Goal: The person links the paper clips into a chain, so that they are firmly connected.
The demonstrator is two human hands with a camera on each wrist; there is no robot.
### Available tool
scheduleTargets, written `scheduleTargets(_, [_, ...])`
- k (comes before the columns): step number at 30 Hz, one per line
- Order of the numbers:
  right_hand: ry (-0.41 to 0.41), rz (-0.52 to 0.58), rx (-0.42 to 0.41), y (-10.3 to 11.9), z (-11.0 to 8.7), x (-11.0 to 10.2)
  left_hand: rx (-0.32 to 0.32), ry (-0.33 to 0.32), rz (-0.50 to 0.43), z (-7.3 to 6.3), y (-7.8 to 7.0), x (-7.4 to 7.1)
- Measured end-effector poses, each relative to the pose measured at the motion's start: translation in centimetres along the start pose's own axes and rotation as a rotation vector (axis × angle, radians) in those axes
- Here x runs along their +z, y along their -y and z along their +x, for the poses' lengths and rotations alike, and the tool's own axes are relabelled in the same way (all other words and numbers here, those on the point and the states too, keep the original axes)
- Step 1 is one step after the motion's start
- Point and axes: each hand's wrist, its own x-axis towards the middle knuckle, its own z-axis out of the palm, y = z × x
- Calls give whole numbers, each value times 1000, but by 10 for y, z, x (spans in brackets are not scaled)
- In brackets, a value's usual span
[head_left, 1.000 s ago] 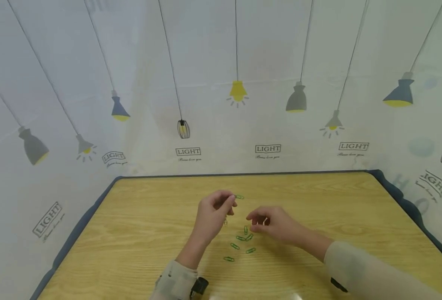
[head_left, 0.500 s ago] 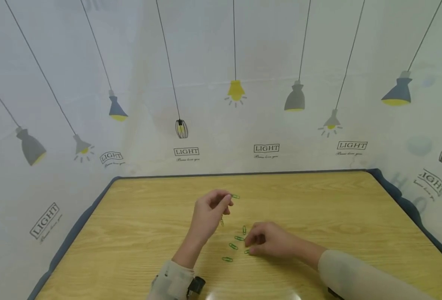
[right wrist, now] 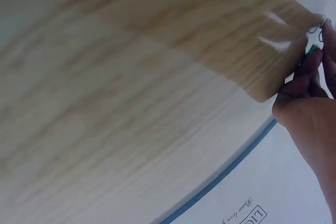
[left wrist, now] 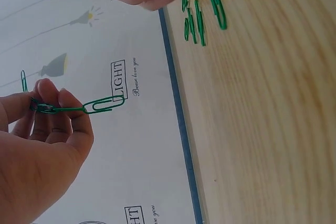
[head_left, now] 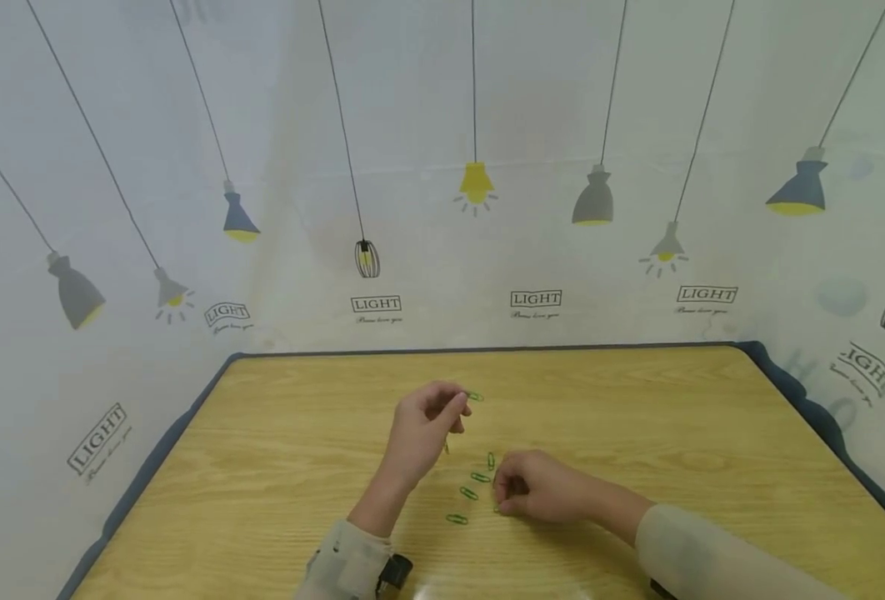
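My left hand [head_left: 422,429] is raised over the table, thumb and fingers pinching linked green paper clips [left wrist: 68,109]. One clip [left wrist: 105,103] sticks out past the fingertips, and another [left wrist: 23,81] shows beyond the thumb. Low at the tabletop, my right hand [head_left: 540,485] has thumb and fingers pinched together on a paper clip [head_left: 496,509], mostly hidden by the hand; a bit of green [right wrist: 314,49] shows at the fingers in the right wrist view. Just left of it lie several loose green paper clips, the closest being one clip [head_left: 480,477].
The wooden table [head_left: 300,467] has a dark blue edge [head_left: 382,352] along its back and sides. Behind it hangs a pale sheet [head_left: 427,250] printed with lamps. Dark straps [head_left: 393,575] with wrist cameras sit at the sleeves.
My right hand has come down and nearer, covering two clips that lay in view, and its fingers have drawn together at one of them. The left hand stays almost where it was.
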Motion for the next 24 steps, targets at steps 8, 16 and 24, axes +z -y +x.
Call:
scheduleTargets(8, [43, 51, -16, 5, -2, -8, -14, 14, 4, -3, 3, 2])
scheduleTargets(16, [17, 128, -22, 14, 3, -18, -20, 7, 12, -2, 6, 1])
scheduleTargets(24, [-101, 267, 12, 36, 2, -34, -19, 12, 8, -3, 6, 2])
